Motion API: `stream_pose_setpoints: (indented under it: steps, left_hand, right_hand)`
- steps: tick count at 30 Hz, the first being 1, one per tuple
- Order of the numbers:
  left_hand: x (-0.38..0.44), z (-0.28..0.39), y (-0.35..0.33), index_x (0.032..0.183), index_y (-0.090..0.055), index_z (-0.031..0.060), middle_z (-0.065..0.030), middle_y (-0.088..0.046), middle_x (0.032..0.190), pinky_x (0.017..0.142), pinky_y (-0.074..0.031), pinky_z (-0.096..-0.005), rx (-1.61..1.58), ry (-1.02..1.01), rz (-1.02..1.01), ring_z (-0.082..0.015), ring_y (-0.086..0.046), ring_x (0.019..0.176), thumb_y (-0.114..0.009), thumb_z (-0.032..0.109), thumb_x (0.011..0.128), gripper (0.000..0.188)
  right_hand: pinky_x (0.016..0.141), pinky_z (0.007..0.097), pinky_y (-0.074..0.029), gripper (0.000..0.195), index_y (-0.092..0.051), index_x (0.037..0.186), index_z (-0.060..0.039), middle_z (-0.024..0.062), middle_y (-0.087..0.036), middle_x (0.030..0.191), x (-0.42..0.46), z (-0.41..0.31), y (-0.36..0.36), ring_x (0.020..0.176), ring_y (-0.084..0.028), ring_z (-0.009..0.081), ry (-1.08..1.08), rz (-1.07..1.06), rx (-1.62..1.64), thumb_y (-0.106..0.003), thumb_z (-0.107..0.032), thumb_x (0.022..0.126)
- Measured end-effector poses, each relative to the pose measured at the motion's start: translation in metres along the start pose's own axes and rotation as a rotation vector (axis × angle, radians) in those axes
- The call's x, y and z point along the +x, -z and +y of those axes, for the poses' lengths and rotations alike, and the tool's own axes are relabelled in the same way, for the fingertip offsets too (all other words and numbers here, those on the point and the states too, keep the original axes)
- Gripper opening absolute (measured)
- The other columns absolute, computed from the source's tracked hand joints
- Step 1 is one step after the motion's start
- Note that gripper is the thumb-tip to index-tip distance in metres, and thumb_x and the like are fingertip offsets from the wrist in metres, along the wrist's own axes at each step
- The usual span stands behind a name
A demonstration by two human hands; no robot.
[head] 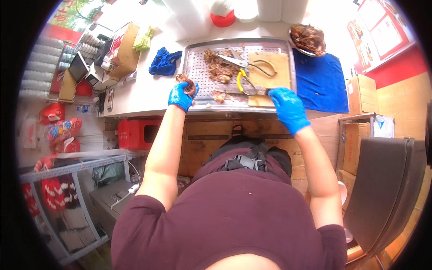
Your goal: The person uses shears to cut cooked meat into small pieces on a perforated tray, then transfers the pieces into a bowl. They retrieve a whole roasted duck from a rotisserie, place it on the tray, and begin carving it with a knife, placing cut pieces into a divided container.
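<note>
My left hand (180, 96), in a blue glove, grips a piece of brown cooked meat (189, 88) at the left edge of a perforated metal tray (199, 54). My gloved right hand (288, 108) is closed around the handle end of a knife (233, 88), whose blade points left, low over the tray. Scissors with yellow-and-black handles (241, 63) lie spread above the blade, beside a heap of shredded meat (219, 69). A smaller scrap (219, 96) sits below the blade. Under the scissor handles is a tan cutting board (270, 76).
A bowl heaped with meat (308, 38) stands at the back right, by a blue cloth (320, 81). Left of the tray lies a crumpled blue cloth (164, 62). Farther left are a cardboard box (126, 50) and a screen (78, 67). The counter's front edge (141, 113) runs before me.
</note>
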State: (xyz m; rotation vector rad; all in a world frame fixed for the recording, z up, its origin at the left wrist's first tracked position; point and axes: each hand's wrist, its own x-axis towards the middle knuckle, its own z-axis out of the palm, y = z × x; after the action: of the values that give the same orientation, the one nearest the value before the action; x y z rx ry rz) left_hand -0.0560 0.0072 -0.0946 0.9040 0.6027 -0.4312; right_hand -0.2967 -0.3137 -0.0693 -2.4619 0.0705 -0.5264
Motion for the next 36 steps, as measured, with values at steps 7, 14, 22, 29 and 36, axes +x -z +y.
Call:
stream_pose_setpoints:
  steps: [7,14,22,29,36]
  left_hand:
    - [0.037,0.004,0.029,0.111,-0.063,0.0084,-0.0136,-0.067,0.107,0.074,-0.052,-0.0531,0.507,0.176,0.004,-0.0305,-0.064,0.093,-0.06,0.019,0.09,0.024]
    - [0.034,0.008,0.014,0.111,-0.057,0.006,-0.0117,-0.065,0.092,0.058,-0.056,-0.0387,0.921,0.129,-0.188,-0.0216,-0.065,0.068,-0.067,0.01,0.081,0.031]
    - [0.032,0.013,-0.005,0.107,-0.055,-0.0028,-0.0139,-0.062,0.096,0.069,-0.063,-0.0373,0.575,0.183,-0.226,-0.0229,-0.067,0.08,-0.059,0.005,0.089,0.02]
    - [0.032,-0.019,-0.048,0.105,-0.056,-0.0023,-0.0126,-0.063,0.086,0.058,-0.061,-0.0323,0.446,-0.002,-0.191,-0.0219,-0.068,0.07,-0.056,0.011,0.092,0.018]
    - [0.033,-0.033,-0.058,0.092,-0.054,0.0023,-0.0101,-0.06,0.07,0.044,-0.044,-0.0314,0.663,-0.078,-0.091,-0.0188,-0.055,0.051,-0.056,0.027,0.098,0.025]
  right_hand:
    - [0.101,0.0465,-0.045,0.084,-0.044,0.14,0.0022,0.0249,-0.06,0.121,0.122,-0.011,-0.099,0.115,-0.058,0.0367,-0.415,-0.277,-0.501,-0.077,-0.039,0.076]
    - [0.09,0.0446,-0.051,0.057,-0.054,0.135,-0.0079,0.0237,-0.065,0.116,0.141,0.023,-0.112,0.103,-0.064,0.0391,-0.503,-0.309,-0.322,-0.067,-0.029,0.083]
    - [0.077,0.0361,-0.05,0.035,-0.055,0.108,-0.0038,0.0109,-0.062,0.091,0.117,-0.085,-0.065,0.084,-0.062,0.0203,-0.65,-0.352,0.379,-0.074,-0.024,0.088]
    - [0.083,0.04,-0.05,0.056,-0.051,0.114,0.0006,0.0218,-0.065,0.101,0.098,-0.141,-0.072,0.096,-0.066,0.0324,-0.724,-0.644,0.206,-0.074,-0.042,0.086]
    - [0.091,0.0449,-0.049,0.094,-0.055,0.115,0.0061,0.0309,-0.064,0.108,0.114,-0.151,-0.085,0.106,-0.062,0.0436,-0.782,-0.69,0.087,-0.07,-0.075,0.069]
